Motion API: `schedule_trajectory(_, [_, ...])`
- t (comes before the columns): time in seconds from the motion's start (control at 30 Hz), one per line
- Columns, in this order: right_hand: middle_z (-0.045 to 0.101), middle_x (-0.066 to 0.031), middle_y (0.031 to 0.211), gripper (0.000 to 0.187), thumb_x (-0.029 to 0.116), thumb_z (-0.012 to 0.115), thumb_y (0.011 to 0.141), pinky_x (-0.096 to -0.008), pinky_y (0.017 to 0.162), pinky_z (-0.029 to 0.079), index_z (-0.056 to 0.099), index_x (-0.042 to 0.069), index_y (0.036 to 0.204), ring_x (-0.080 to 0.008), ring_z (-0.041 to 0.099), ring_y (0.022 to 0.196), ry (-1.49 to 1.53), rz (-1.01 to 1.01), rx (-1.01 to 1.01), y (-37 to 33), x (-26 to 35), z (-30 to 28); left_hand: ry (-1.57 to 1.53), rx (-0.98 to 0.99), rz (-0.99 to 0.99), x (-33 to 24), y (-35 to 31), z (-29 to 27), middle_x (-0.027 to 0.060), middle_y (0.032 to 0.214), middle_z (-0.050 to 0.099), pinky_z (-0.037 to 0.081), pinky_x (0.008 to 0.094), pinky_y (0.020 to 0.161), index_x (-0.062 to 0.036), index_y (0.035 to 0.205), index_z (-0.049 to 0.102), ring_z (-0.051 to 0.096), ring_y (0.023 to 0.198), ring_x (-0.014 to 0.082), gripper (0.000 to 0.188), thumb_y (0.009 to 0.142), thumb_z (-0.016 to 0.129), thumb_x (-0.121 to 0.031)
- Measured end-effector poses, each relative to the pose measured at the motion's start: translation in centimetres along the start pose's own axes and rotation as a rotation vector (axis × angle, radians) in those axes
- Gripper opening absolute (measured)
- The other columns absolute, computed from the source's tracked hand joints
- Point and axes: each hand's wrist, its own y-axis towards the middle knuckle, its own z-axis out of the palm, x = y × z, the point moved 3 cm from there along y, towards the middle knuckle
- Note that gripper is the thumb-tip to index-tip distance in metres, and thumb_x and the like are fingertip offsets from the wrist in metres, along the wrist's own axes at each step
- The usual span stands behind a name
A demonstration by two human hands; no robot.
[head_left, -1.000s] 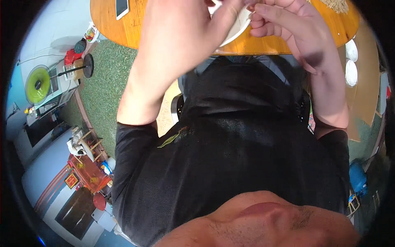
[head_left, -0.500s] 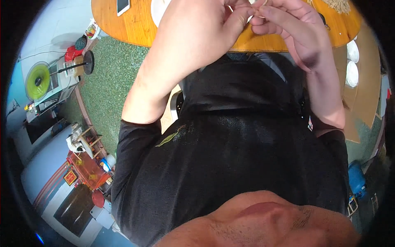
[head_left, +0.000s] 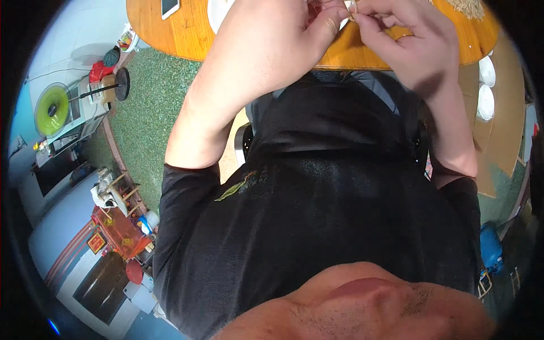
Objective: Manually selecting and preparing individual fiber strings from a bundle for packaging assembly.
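Over the edge of the wooden table, my left hand is closed, thumb against the fingers. My right hand pinches with thumb and forefinger right beside the left fingertips. Something small and pale shows where the fingertips meet, too small and too covered to name. Behind my left hand part of a white plate can be seen. A bundle of thin, straw-coloured strands lies on the table beyond my right hand.
A phone lies at the table's far left. White round things rest on cardboard at the right. A fan with a green disc stands at the left on the green floor.
My right hand has turned, its back now showing more, and its fingers have curled in. My left hand has hardly moved.
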Motion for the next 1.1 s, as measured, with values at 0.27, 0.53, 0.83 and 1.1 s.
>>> schedule_trajectory(0.27, [0.067,-0.0109,0.080,0.018,-0.002,0.077,0.076,-0.0331,0.060,0.052,0.068,0.003,0.090,-0.0258,0.065,0.065,-0.277,-0.270,-0.193,-0.4,-0.1,1.0,0.017,-0.019,0.020,-0.5,-0.1,-0.1,0.0162,0.076,0.067,0.051,0.0329,0.064,0.0049,0.092,0.067,0.064,0.067,0.0227,0.009,0.093,0.068,-0.004])
schedule_trajectory(0.53, [0.067,-0.0110,0.079,0.016,-0.004,0.078,0.078,-0.0332,0.058,0.051,0.068,0.002,0.090,-0.0258,0.064,0.064,-0.275,-0.334,-0.335,-1.2,-1.1,2.5,-0.106,-0.042,0.026,-0.2,-0.3,0.1,0.0139,0.081,0.071,0.052,0.0301,0.065,0.0055,0.104,0.070,0.065,0.069,0.0179,0.013,0.096,0.067,-0.004])
schedule_trajectory(0.83, [0.068,-0.0100,0.080,0.017,-0.005,0.079,0.080,-0.0323,0.057,0.050,0.068,0.001,0.091,-0.0235,0.062,0.063,-0.237,-0.294,-0.311,-1.6,-1.5,2.2,-0.088,-0.047,0.125,0.0,0.0,0.1,0.0134,0.081,0.069,0.051,0.0300,0.066,0.0036,0.098,0.067,0.064,0.070,0.0177,0.006,0.096,0.064,-0.002])
schedule_trajectory(1.1, [0.068,-0.0129,0.088,0.012,-0.005,0.075,0.084,-0.0307,0.069,0.051,0.066,-0.001,0.091,-0.0228,0.063,0.074,-0.023,-0.095,-0.355,-1.9,-1.2,2.3,-0.196,-0.057,0.103,0.2,0.0,0.0,0.0096,0.075,0.060,0.046,0.0306,0.063,0.0014,0.087,0.058,0.055,0.066,0.0174,0.005,0.092,0.058,0.000])
